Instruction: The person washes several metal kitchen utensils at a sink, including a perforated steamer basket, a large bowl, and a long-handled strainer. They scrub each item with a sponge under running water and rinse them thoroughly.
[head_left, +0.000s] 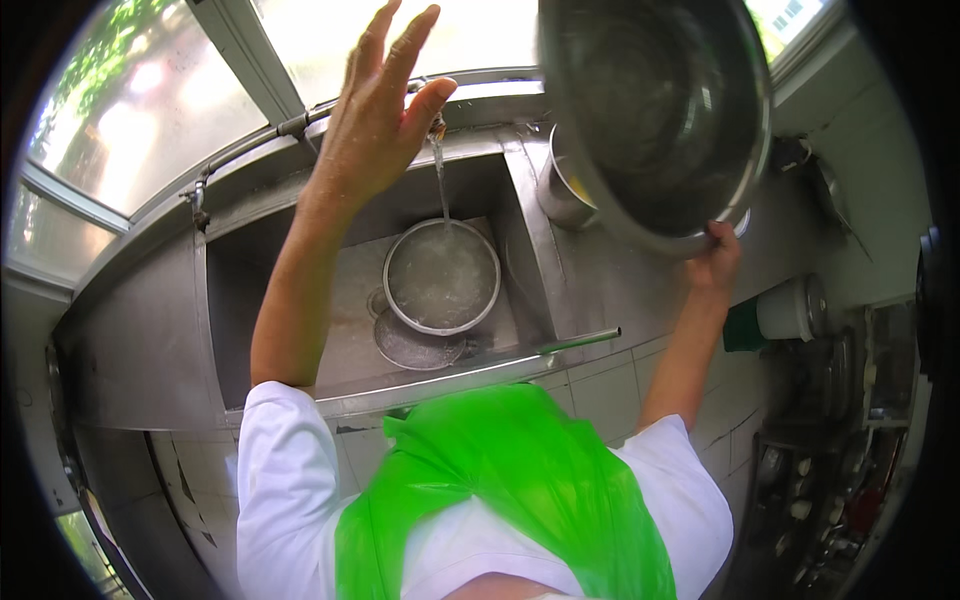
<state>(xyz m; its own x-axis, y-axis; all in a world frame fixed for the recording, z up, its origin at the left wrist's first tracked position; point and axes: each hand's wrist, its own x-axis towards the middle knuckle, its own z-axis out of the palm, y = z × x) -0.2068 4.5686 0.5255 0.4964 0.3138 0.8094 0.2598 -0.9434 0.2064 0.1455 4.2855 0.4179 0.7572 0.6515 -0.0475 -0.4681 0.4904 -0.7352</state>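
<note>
My right hand (pixel 712 258) grips the rim of a large metal basin (pixel 655 110), raised and tilted above the counter to the right of the sink. Its hollow inside faces me. My left hand (pixel 378 110) is lifted in front of the window with fingers spread, holding nothing. Beside its thumb, a tap (pixel 437 127) partly hidden by the hand runs a stream of water (pixel 441 180). The water falls into a round metal pot (pixel 390 290) standing in the sink (pixel 228 300). A flat round metal piece (pixel 415 345) lies partly beneath the pot.
A metal cylinder container (pixel 565 200) stands on the counter (pixel 640 285), partly behind the basin. A green-tinged tube (pixel 580 341) crosses the sink's front edge. At the right are a white bucket (pixel 790 308) and shelves of kitchenware (pixel 830 480). A pipe (pixel 240 157) runs below the window.
</note>
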